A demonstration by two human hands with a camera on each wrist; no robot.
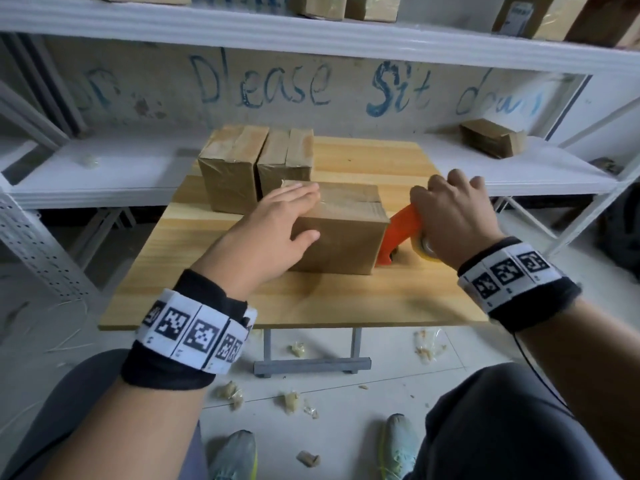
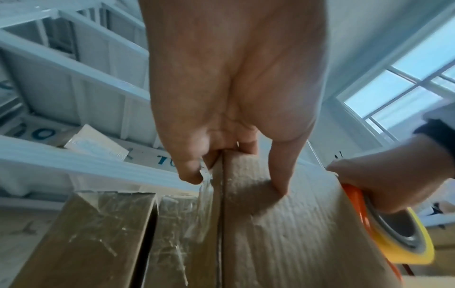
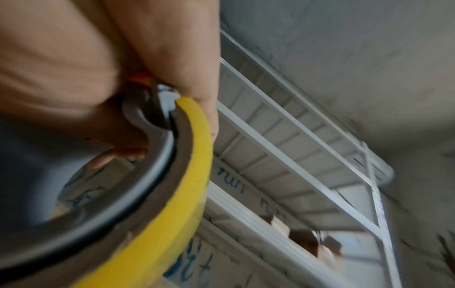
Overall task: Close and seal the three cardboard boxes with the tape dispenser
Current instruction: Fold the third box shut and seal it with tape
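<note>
A closed cardboard box (image 1: 341,237) lies in the middle of the wooden table (image 1: 311,299). My left hand (image 1: 277,223) lies flat on its top left end, fingers straight over the taped seam (image 2: 220,214), thumb down the near side. My right hand (image 1: 450,216) grips the orange tape dispenser (image 1: 398,233) with its yellow tape roll (image 3: 172,194), pressed against the box's right end. Two more boxes, one (image 1: 232,168) and another (image 1: 285,161), stand side by side behind it with shiny tape on them.
White metal shelving (image 1: 311,32) runs behind the table and holds other cardboard boxes, one (image 1: 491,138) at the right on the lower shelf. Crumpled tape scraps (image 1: 291,400) litter the floor by my shoes. The table's near strip is bare wood.
</note>
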